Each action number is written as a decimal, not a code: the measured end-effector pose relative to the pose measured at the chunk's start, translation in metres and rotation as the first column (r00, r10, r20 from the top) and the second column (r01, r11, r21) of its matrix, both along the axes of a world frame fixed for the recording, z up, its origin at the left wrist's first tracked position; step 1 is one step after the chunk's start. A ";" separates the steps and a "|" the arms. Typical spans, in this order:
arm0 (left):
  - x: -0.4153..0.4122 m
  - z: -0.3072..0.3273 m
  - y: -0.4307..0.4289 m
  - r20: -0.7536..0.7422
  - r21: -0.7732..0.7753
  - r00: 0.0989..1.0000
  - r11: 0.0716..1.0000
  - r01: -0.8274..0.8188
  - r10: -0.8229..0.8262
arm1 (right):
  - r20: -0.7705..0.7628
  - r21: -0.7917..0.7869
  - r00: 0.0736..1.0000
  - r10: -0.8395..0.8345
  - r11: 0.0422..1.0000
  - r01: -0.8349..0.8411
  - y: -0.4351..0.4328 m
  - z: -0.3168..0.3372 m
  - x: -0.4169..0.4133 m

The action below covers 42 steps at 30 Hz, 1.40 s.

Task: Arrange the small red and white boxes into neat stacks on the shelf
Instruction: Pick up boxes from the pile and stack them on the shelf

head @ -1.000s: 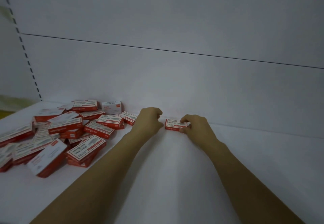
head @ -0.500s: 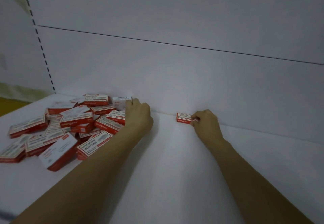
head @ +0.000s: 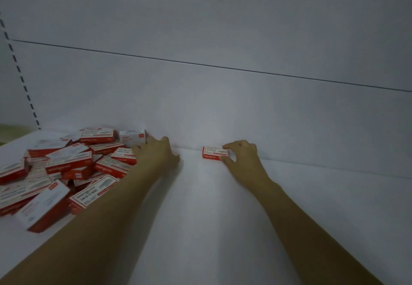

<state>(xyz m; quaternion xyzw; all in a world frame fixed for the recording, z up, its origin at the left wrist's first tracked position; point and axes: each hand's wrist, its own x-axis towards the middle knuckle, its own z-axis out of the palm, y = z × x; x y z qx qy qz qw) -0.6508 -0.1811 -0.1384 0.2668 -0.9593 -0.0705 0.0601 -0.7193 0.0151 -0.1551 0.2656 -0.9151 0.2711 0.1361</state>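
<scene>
Writing: white lettering on the red side of the lone box [head: 215, 153] and on the labels in the pile of boxes [head: 66, 168], too blurred to read.
Lone box: lay flat on the shelf [head: 211, 217] at the foot of the back panel [head: 223, 106], apart from the pile.
Right hand [head: 242, 157]: pinched the lone box's right end, thumb in front.
Left hand [head: 159, 153]: reached into the pile's right edge by a white-faced box [head: 132, 136]; grip impossible to tell.
Left hand, since a second before: shifted from beside the lone box over to the pile.
Right hand, since then: kept its hold.
</scene>
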 end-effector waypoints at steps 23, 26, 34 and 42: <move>-0.001 -0.005 0.064 -0.707 0.298 0.663 0.747 0.595 -0.246 | 0.061 -0.577 0.984 0.165 0.810 -0.100 0.016 0.009 0.021; -0.001 -0.007 0.062 -0.764 0.254 0.602 0.748 0.613 -0.234 | 0.052 -0.591 0.983 0.175 0.799 -0.111 0.015 0.010 0.022; 0.001 -0.005 0.056 -0.785 0.335 0.593 0.686 0.646 -0.176 | 0.081 -0.571 0.967 0.241 0.806 -0.153 0.020 0.018 0.020; 0.005 0.004 0.044 -0.587 0.793 0.809 0.217 0.569 0.024 | 0.465 -0.802 0.686 0.560 0.595 0.058 0.035 0.029 0.018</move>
